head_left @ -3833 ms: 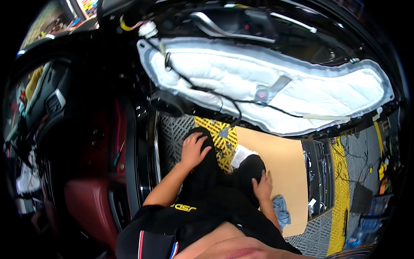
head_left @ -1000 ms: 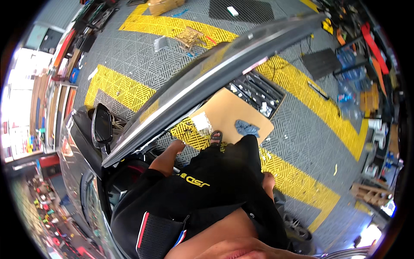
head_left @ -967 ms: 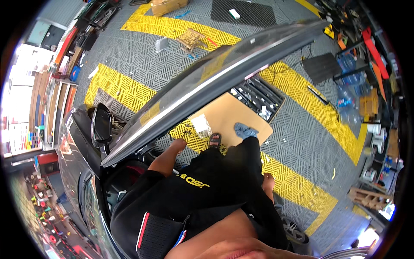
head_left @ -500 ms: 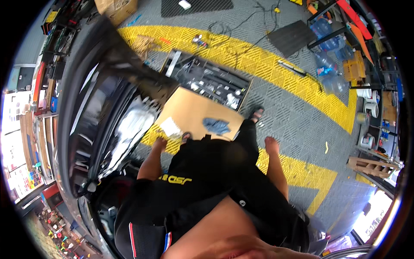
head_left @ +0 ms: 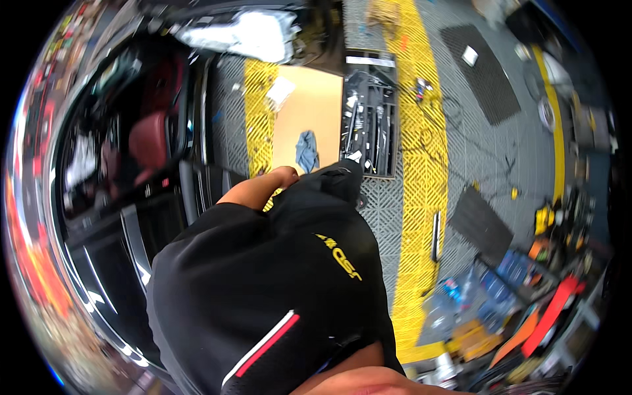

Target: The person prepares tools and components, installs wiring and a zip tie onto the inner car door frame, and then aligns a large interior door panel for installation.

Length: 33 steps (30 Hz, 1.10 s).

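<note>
My left hand (head_left: 286, 176) hangs in front of my body, just past my black shirt. Its fingers are smeared and partly hidden, so I cannot make out whether they are closed. Beyond it, apparently lower down, a crumpled blue-grey cloth (head_left: 307, 151) lies on a flat brown cardboard sheet (head_left: 316, 92). A white sheet (head_left: 281, 93) rests near the cardboard's left edge. Beside the cardboard is a long open box (head_left: 394, 131) holding black strips and small bagged parts. My right hand is out of the picture, with my torso filling the lower middle.
A black car with a red seat (head_left: 148, 141) visible inside stands on my left. The grey grated floor has a yellow band (head_left: 421, 197). Dark mats (head_left: 480, 224), cables, a slim black bar (head_left: 436, 236), water bottles (head_left: 461, 299) and a cardboard box (head_left: 475, 339) are at right.
My body and view have turned, so the car now stretches along my left side and the open box lies ahead. My left hand has come in across my front; my right hand has left the picture.
</note>
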Each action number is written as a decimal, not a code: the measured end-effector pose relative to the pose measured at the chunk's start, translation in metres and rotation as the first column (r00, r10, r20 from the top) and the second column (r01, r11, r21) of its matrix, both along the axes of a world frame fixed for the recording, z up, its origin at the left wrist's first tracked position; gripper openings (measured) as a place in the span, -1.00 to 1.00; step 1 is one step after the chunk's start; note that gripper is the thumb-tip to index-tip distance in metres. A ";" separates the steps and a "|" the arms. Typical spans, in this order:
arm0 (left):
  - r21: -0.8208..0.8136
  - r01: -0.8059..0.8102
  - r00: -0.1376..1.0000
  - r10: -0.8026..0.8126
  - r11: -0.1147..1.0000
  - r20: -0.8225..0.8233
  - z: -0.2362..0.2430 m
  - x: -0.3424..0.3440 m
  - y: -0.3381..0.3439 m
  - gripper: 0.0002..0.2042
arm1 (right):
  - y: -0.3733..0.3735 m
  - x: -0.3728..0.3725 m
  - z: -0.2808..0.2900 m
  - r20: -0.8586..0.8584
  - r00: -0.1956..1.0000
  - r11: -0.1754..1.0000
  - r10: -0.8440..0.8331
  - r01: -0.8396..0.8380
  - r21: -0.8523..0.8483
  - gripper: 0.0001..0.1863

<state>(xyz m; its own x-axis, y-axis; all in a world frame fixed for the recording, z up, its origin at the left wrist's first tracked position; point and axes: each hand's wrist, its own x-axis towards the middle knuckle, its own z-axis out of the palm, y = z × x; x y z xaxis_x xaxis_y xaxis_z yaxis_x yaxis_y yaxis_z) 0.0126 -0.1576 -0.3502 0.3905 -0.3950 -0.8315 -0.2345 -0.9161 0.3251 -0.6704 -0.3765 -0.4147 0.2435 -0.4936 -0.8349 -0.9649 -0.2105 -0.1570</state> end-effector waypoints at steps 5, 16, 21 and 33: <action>-0.036 -0.264 0.964 0.262 0.964 -0.040 -0.069 -0.137 0.035 -0.59 | -0.236 -0.012 0.032 0.294 0.881 0.927 -0.371 0.332 0.173 -0.69; 0.249 -0.856 0.471 0.882 0.452 0.018 -0.093 -0.363 0.226 -0.59 | -0.244 0.244 0.113 0.337 0.941 0.999 0.029 -0.015 -0.043 -0.71; 0.174 -0.985 0.063 0.970 0.022 0.233 -0.084 -0.415 0.369 -0.61 | -0.147 0.251 0.097 0.275 0.950 0.985 0.150 -0.166 0.037 -0.69; 0.047 -0.994 0.108 0.758 0.102 0.643 -0.127 -0.393 0.661 -0.51 | 0.076 0.276 0.132 0.053 0.729 0.726 0.682 -0.685 0.061 -0.66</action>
